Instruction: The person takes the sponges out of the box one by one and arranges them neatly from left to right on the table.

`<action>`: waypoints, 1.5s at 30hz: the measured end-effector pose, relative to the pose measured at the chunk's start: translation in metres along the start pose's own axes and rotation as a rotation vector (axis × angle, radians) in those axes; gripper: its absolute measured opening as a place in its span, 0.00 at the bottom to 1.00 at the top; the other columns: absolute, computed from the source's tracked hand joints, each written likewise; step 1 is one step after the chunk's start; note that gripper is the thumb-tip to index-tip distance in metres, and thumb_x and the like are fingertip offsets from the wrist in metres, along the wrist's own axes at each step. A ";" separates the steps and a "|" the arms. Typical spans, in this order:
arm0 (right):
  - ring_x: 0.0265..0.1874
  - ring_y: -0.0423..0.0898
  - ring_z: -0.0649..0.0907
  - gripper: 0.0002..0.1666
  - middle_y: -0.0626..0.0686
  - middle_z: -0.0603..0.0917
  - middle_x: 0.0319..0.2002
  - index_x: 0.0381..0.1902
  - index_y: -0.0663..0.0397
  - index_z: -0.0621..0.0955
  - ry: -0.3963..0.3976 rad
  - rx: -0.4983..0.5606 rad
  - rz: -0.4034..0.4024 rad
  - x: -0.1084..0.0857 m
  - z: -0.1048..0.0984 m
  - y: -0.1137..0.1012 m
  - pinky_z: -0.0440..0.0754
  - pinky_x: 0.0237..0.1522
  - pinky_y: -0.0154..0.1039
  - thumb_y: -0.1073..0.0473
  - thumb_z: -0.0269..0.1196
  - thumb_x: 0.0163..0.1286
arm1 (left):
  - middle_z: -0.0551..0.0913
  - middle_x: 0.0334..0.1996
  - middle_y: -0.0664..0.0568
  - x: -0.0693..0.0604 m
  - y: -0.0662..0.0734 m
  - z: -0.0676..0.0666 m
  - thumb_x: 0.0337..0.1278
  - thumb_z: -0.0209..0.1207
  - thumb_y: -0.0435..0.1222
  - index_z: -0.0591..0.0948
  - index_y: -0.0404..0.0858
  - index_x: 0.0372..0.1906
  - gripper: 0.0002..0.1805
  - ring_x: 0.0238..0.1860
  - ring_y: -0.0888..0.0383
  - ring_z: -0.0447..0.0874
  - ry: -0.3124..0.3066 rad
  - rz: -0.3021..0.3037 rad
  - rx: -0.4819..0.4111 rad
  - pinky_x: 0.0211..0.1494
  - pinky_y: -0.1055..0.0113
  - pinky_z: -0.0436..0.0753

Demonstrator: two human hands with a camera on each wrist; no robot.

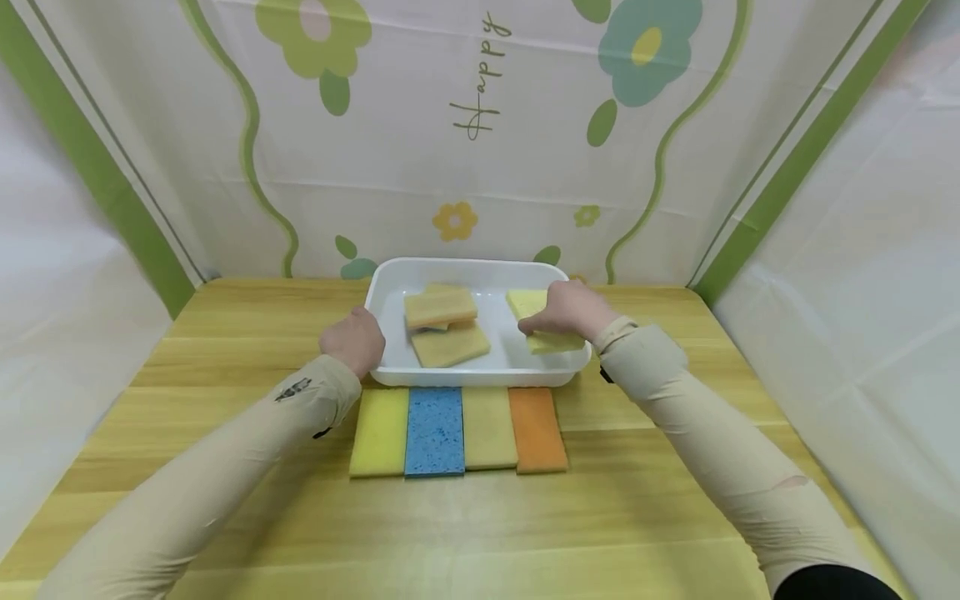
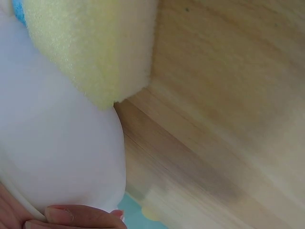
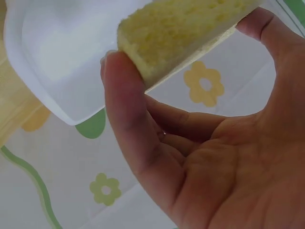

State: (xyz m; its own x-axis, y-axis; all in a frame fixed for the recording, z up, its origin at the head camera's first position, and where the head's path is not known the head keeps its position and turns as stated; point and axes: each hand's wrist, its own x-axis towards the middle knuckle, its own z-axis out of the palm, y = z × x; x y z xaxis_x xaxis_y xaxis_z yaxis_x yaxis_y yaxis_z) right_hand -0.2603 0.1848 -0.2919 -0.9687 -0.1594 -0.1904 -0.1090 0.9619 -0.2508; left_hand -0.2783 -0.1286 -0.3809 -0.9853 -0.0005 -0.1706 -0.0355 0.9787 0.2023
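Observation:
A white tray stands at the back of the table. At its left end my left hand grips the rim, with fingers bent against the tray wall in the left wrist view. Over the tray's right end, my right hand holds a pale yellow sponge between thumb and fingers. In the right wrist view that sponge is pinched across its width, away from the palm. Several sponges lie piled in the tray's left half, a beige one on top and another beige sponge below.
Along the tray's front side lies a row of sponges: yellow, blue, beige and orange. Behind the tray hangs a white curtain with printed flowers. The wooden table extends toward me.

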 end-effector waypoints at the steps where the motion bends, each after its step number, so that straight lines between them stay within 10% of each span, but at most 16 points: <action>1: 0.27 0.49 0.70 0.24 0.49 0.69 0.19 0.17 0.51 0.70 -0.001 -0.003 0.002 -0.003 0.000 0.000 0.67 0.25 0.40 0.42 0.67 0.52 | 0.76 0.23 0.40 0.000 0.001 0.000 0.72 0.40 0.37 0.61 0.16 0.63 0.27 0.21 0.50 0.78 -0.003 0.003 0.006 0.21 0.59 0.77; 45: 0.17 0.46 0.70 0.23 0.50 0.71 0.18 0.20 0.53 0.72 0.141 0.040 0.105 -0.113 0.023 0.003 0.67 0.16 0.39 0.42 0.67 0.48 | 0.76 0.22 0.38 0.004 -0.003 -0.005 0.70 0.37 0.35 0.64 0.17 0.50 0.21 0.21 0.48 0.78 -0.035 0.040 0.020 0.23 0.56 0.77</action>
State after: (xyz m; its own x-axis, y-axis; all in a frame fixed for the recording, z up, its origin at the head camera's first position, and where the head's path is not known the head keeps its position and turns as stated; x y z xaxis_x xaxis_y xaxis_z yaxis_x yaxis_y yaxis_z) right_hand -0.1464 0.2010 -0.2929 -0.9963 -0.0229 -0.0830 0.0007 0.9617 -0.2742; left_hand -0.2824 -0.1322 -0.3776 -0.9794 0.0460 -0.1964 0.0080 0.9817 0.1902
